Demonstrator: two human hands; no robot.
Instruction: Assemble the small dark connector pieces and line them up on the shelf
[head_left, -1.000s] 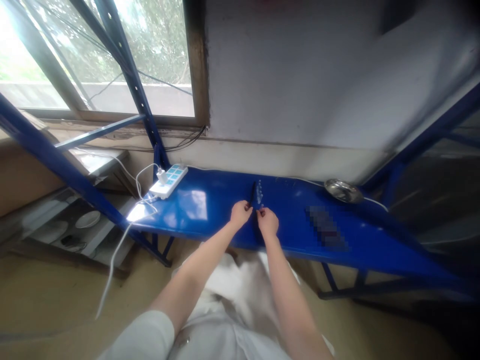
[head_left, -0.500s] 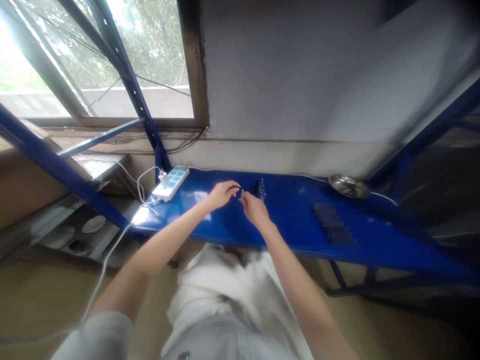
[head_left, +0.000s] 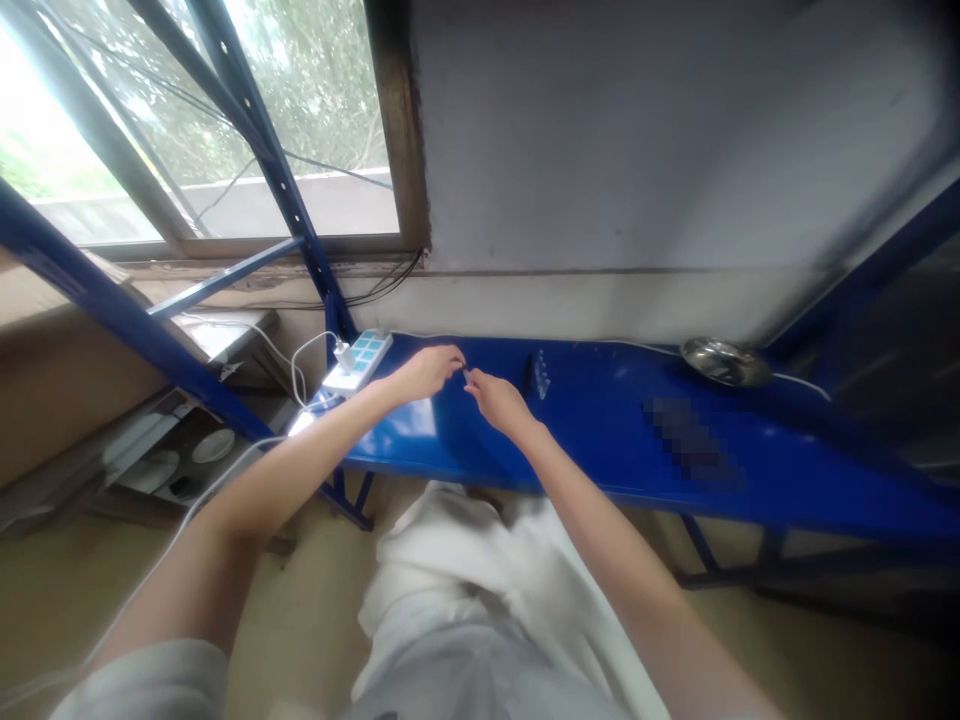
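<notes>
Above the blue table (head_left: 600, 440), my two hands meet almost fingertip to fingertip. My left hand (head_left: 431, 373) is closed in a pinch on a thin dark piece, of which little shows between the fingers. Facing it, my right hand (head_left: 498, 402) pinches a small clear piece (head_left: 466, 377) whose tip points toward the left fingers. Whether the two pieces touch, I cannot tell. Just right of my hands, a black stick-like item (head_left: 528, 374) lies on the table beside a row of small clear pieces (head_left: 541, 376).
A white power strip (head_left: 360, 362) with a plugged-in charger lies at the table's left end. A shiny metal dish (head_left: 725, 361) stands at the back right, with a blurred dark item (head_left: 690, 440) before it. Blue frame posts (head_left: 289, 200) rise at the left.
My hands have come closer together, bringing the dark piece and the clear piece near each other. The view has shifted slightly, so the table's things appear farther right.
</notes>
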